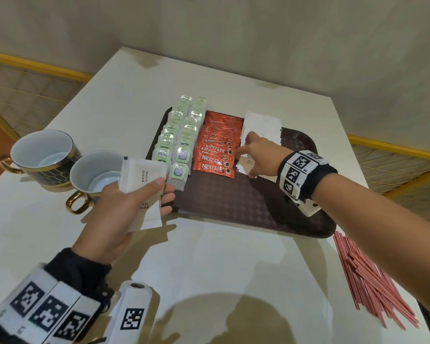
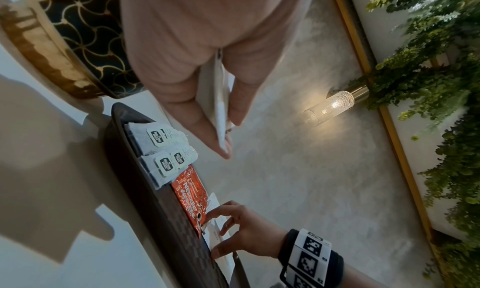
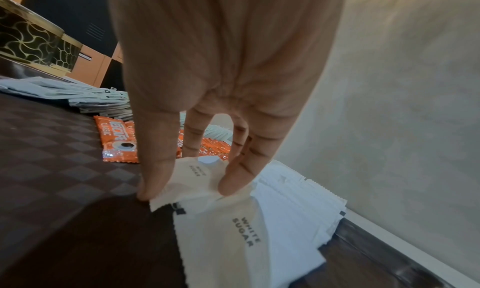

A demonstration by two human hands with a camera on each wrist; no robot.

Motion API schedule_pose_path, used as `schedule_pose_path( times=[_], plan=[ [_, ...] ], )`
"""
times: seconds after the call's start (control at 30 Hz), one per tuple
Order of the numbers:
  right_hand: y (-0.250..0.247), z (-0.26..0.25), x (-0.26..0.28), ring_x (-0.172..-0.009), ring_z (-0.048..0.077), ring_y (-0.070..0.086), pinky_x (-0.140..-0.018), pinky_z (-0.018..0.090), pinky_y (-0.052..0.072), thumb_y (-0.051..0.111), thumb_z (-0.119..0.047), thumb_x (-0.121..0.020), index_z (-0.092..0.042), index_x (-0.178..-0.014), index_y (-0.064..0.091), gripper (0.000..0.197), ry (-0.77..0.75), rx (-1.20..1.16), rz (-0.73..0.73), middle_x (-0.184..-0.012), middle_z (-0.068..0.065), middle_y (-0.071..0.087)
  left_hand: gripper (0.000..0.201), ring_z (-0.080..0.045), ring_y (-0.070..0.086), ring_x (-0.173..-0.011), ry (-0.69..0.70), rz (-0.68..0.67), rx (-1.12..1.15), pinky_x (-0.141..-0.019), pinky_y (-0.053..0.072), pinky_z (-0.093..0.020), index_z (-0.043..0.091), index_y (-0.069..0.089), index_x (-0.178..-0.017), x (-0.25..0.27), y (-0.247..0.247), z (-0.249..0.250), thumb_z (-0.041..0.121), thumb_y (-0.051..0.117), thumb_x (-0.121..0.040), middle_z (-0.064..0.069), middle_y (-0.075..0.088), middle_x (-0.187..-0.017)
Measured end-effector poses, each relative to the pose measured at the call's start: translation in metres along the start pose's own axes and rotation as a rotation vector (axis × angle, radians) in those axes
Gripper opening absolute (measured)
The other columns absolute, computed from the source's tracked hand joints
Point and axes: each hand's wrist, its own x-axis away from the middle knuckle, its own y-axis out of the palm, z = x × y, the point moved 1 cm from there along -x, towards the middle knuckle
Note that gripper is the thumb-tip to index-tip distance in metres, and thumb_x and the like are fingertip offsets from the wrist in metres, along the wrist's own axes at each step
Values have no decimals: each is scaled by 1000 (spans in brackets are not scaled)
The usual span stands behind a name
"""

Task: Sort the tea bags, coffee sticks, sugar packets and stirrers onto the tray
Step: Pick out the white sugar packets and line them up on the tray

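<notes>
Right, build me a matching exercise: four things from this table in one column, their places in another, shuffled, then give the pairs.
Things:
1. green-labelled paper tea bags
2. orange foil Nescafe coffee sticks
3. thin red plastic stirrers
4. dark gold-rimmed ceramic cups

Places:
A. on the table, right of the brown checked tray
B. the tray's left columns
C. on the table, left of the tray
D. the tray's middle column, beside the white sugar packets

Pairs: 1-B, 2-D, 3-A, 4-C
</notes>
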Motion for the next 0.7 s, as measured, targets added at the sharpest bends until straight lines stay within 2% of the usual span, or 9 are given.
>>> schedule_pose_path(
  times=[0.1, 0.23, 0.3, 0.4, 0.47, 0.53, 0.7],
  plan=[
    [-1, -1, 2, -112, 29, 51, -93, 40, 49, 81, -16, -74, -27, -131, 55, 64, -5, -2, 11, -128, 9, 38, 33, -23, 74, -89, -17, -23, 4, -70, 61, -31, 5, 63, -119, 1, 3, 1, 15, 65, -88, -14, 75, -97],
    [-1, 4, 9, -114, 27, 49, -95, 36, 47, 81, -18, -75, -29, -137, 50, 70, -4, -41, 48, -132, 9, 37, 26, -22, 74, -88, -66, -73, 44, -67, 61, -29, 8, 63, -117, 3, 8, 5, 15, 60, -92, -12, 76, -98],
    [-7, 14, 18, -109, 26, 50, -91, 33, 45, 80, -18, -76, -26, -136, 50, 68, 32, -116, 129, -132, 9, 38, 24, -23, 74, -89, -97, -92, 80, -67, 61, -29, 9, 62, -116, 4, 8, 7, 16, 58, -93, -13, 75, -101],
    [-8, 41, 32, -93, 22, 50, -79, 29, 41, 81, -23, -74, -17, -125, 50, 60, 180, -220, 275, -125, 11, 45, 24, -22, 74, -90, -149, -109, 132, -66, 61, -27, 9, 62, -116, 5, 8, 9, 17, 56, -95, -14, 74, -103],
    [1, 53, 38, -96, 26, 52, -78, 32, 43, 86, -32, -68, -13, -121, 48, 68, 292, -210, 202, -120, 12, 49, 25, -22, 74, -90, -166, -112, 140, -66, 61, -28, 8, 62, -117, 5, 8, 8, 18, 56, -95, -14, 74, -104],
    [11, 56, 41, -108, 31, 52, -83, 36, 45, 87, -37, -66, -9, -124, 43, 77, 357, -202, 110, -121, 12, 48, 28, -23, 73, -92, -173, -122, 130, -69, 61, -30, 7, 62, -120, 6, 10, 6, 18, 56, -95, -14, 74, -105],
    [19, 50, 33, -112, 33, 54, -87, 39, 46, 85, -31, -71, -5, -128, 39, 78, 359, -220, 83, -123, 17, 52, 36, -23, 73, -94, -216, -168, 147, -75, 60, -33, 7, 55, -131, 7, 16, 2, 17, 53, -97, -13, 74, -106]
  ],
)
